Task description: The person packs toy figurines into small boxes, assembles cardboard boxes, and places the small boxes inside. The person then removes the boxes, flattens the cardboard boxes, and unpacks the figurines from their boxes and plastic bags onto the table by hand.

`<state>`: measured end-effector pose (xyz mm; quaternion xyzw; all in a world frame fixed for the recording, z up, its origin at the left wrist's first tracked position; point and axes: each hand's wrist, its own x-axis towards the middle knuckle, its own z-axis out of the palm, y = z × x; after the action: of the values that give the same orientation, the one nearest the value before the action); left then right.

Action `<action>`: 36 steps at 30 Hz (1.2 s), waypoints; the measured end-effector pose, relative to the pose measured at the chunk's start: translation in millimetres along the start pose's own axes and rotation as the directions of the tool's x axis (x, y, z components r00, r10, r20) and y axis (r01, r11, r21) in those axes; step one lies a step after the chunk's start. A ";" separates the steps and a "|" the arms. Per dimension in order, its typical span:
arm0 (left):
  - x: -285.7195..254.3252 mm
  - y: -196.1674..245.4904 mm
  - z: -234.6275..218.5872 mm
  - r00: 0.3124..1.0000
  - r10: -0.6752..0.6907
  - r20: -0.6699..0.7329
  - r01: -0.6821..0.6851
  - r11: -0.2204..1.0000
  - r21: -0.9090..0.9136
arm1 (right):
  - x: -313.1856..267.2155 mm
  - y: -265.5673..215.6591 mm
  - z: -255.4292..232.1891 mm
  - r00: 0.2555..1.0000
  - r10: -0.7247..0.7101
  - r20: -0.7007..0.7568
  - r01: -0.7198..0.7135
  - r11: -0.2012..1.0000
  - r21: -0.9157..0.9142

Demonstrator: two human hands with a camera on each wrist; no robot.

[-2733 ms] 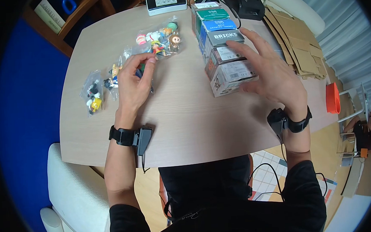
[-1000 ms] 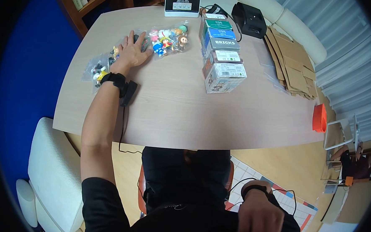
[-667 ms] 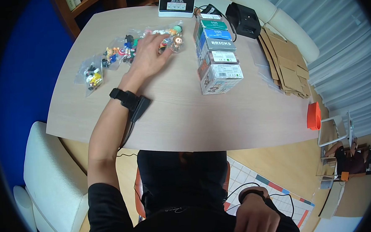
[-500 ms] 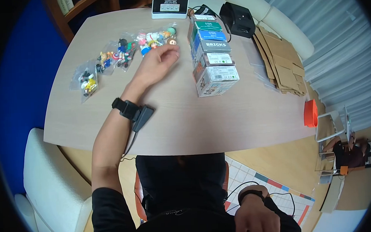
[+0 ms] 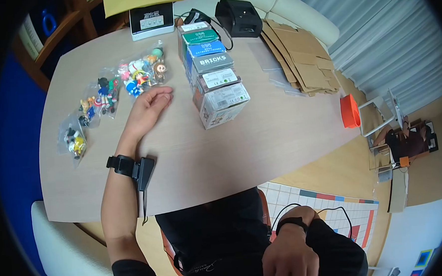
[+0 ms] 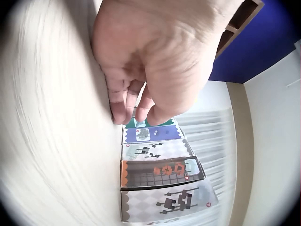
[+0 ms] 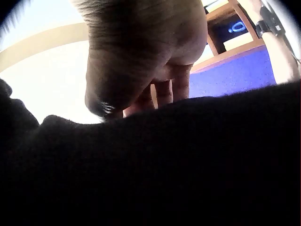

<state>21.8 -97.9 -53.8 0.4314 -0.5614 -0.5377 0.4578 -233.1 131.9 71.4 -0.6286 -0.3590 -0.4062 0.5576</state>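
Note:
My left hand (image 5: pixel 147 112) rests on the table with its fingers loosely curled and nothing in them. Just beyond it lies a clear bag of small toy figures (image 5: pixel 140 74), and more bagged figures (image 5: pixel 107 94) spread to its left. To its right stands a row of brick-set boxes (image 5: pixel 215 76); the left wrist view shows their printed sides (image 6: pixel 162 174) past the fingers. Drawn back close to the chest, my right hand (image 5: pixel 289 257) points its fingers downward. In the right wrist view black cloth (image 7: pixel 155 165) hides those fingertips, so I cannot tell whether they hold anything.
Flattened cardboard (image 5: pixel 301 56) and clear sheets (image 5: pixel 278 77) lie at the right of the table. A black device (image 5: pixel 239 17) and a white-framed box (image 5: pixel 152 21) stand at the back. An orange container (image 5: pixel 349 111) sits by the right edge.
My right hand has left the boxes and come back to the chest. My left hand has passed over the bagged figures, then drawn away from them onto bare table.

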 end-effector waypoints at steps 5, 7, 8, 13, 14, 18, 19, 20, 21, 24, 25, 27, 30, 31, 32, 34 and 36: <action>-6.1 8.7 -0.7 0.998 0.058 -0.009 -0.056 0.990 0.129 | 11.0 -1.7 -17.6 0.996 -0.084 -0.040 0.087 0.994 0.063; -7.8 10.1 -1.3 0.998 0.049 -0.035 -0.043 0.990 0.134 | 1.7 -0.5 -3.3 0.998 -0.059 -0.038 0.063 0.990 0.126; -7.3 10.1 -1.1 0.999 0.048 -0.023 -0.045 0.990 0.133 | -10.7 -2.3 10.7 0.992 0.001 -0.126 0.020 0.986 0.168; -7.5 14.1 -1.5 1.000 0.022 -0.016 -0.019 0.984 0.175 | -10.5 3.0 1.6 0.991 0.085 -0.104 -0.071 0.989 0.132; -8.7 15.2 -2.6 1.000 -0.005 -0.002 0.006 0.979 0.205 | 0.6 4.8 -7.9 0.997 -0.025 -0.079 0.033 0.995 0.099; -7.9 10.8 -3.5 1.000 0.006 -0.003 -0.005 0.981 0.193 | -7.5 20.0 9.7 0.797 -0.593 0.117 0.605 0.779 -0.168; -6.6 9.4 -3.1 1.000 0.002 -0.002 -0.002 0.986 0.166 | -5.4 19.2 7.3 0.796 -0.593 0.120 0.605 0.778 -0.168; -5.7 8.3 -4.3 1.000 -0.002 0.000 0.002 0.990 0.140 | -1.7 18.5 3.1 0.915 -0.403 0.031 0.404 0.910 -0.091; -5.7 10.4 -4.8 1.000 0.000 -0.003 0.001 0.990 0.142 | 3.1 19.6 -0.9 0.983 -0.181 -0.036 0.181 0.983 0.009; -7.9 11.7 -3.8 1.000 0.001 -0.011 0.000 0.994 0.108 | -0.8 7.2 -7.3 0.997 -0.018 0.071 0.029 0.989 -0.147; -7.4 13.2 -4.3 1.000 0.005 -0.005 -0.005 0.991 0.131 | 0.4 9.8 -7.7 0.998 -0.017 0.066 0.026 0.990 -0.138; -9.6 11.8 -5.4 1.000 0.003 0.001 -0.003 0.988 0.157 | 3.6 19.1 -7.3 0.937 -0.350 0.019 0.348 0.922 -0.170; -7.3 11.1 -4.2 1.000 0.012 0.014 -0.015 0.986 0.164 | 0.6 23.2 4.5 0.900 -0.435 0.018 0.435 0.900 0.007; -6.9 10.9 -3.1 1.000 0.010 0.008 -0.011 0.990 0.142 | 0.3 20.8 2.3 0.900 -0.435 0.026 0.435 0.900 0.001; -7.1 10.4 -3.6 1.000 0.003 -0.002 -0.003 0.993 0.120 | 0.3 17.4 -1.6 0.962 -0.274 0.020 0.274 0.961 -0.025; -7.0 11.8 -4.9 1.000 0.005 -0.001 -0.005 0.992 0.122 | 0.8 13.9 -9.0 0.995 -0.103 0.009 0.103 0.994 -0.043; -8.1 9.0 -3.5 1.000 -0.005 0.008 0.004 0.993 0.119 | 1.5 11.5 -12.3 0.975 -0.199 0.100 0.209 0.972 -0.109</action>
<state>27.0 -90.3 -45.2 0.4572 -0.5933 -0.5061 0.4277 -223.5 118.2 68.6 -0.6378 -0.4212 -0.4538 0.4581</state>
